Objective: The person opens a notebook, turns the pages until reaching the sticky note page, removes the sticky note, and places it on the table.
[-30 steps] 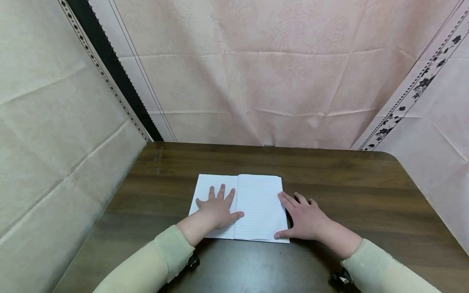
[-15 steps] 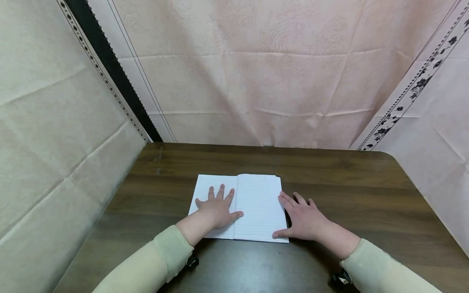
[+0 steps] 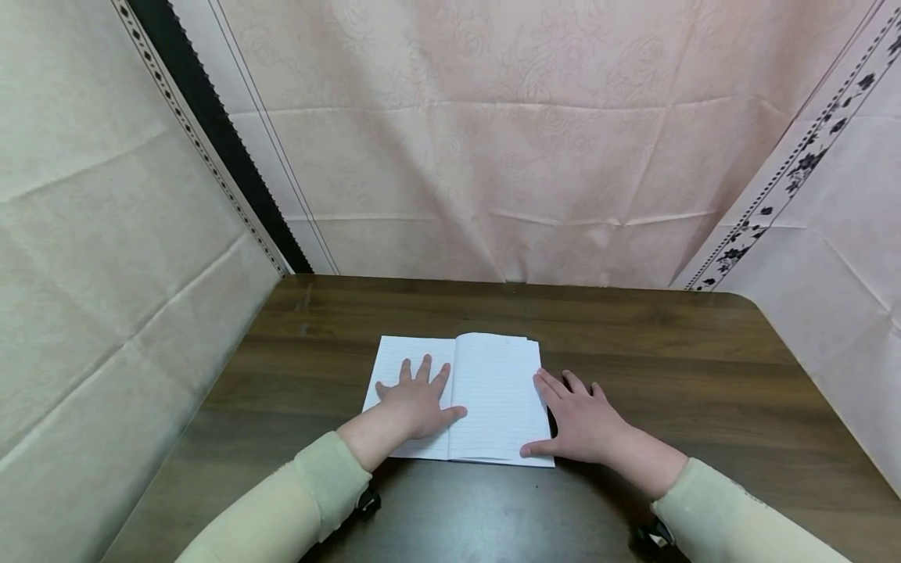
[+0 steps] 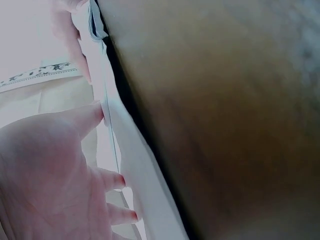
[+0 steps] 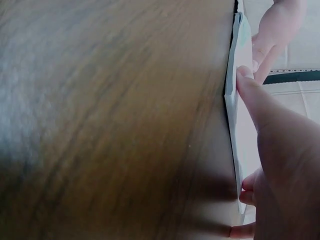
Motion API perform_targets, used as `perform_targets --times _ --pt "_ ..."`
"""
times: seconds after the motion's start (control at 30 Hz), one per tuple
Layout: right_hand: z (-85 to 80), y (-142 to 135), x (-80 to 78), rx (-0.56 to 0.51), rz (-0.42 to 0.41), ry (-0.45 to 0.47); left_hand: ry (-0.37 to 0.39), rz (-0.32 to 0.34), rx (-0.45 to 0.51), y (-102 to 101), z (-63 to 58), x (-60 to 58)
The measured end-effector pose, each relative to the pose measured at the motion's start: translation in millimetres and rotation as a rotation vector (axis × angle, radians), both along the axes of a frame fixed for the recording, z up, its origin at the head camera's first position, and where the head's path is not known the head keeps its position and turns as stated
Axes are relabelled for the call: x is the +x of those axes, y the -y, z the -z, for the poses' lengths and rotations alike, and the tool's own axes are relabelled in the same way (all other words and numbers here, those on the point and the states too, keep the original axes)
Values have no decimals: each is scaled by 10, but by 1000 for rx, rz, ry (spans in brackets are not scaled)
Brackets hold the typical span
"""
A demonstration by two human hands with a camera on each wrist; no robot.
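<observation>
A lined notebook (image 3: 498,399) lies spread on the table with blank pages facing up. My left hand (image 3: 417,405) rests on its left page, fingers fanned out and thumb reaching across the centre fold. At the right page's outer edge is my right hand (image 3: 580,422), its fingertips touching the edge and its thumb on the page near the lower right corner. The upper part of the right page bows up slightly near the fold. In the right wrist view, the right thumb (image 5: 247,82) presses on the paper beside the edge of the stacked pages.
The dark wooden table (image 3: 450,508) surrounds the notebook. A pale pink cloth (image 3: 528,172) hangs behind it, with white cloths at both sides. A black wrist device (image 3: 367,500) sits under the left sleeve, another (image 3: 655,539) under the right.
The right thumb has slid slightly left over the page, and the right page's top bows up a little more. My left hand keeps its place.
</observation>
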State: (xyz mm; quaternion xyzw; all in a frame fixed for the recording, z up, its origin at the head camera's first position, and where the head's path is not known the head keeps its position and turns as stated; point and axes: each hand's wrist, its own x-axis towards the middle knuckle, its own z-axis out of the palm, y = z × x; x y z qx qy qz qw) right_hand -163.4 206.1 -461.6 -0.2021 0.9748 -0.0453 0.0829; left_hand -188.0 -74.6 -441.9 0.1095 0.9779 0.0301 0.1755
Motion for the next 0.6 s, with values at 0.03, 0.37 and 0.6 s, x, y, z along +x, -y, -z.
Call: perform_targets --times 0.03,0.37,0.6 --pt "3 -1 1 1 0 0 -1 1 0 1 2 -1" --pt "-13 -5 3 -2 4 2 26 3 26 14 -49 -6" --pt "-8 10 4 11 6 0 31 1 83 46 -56 -42"
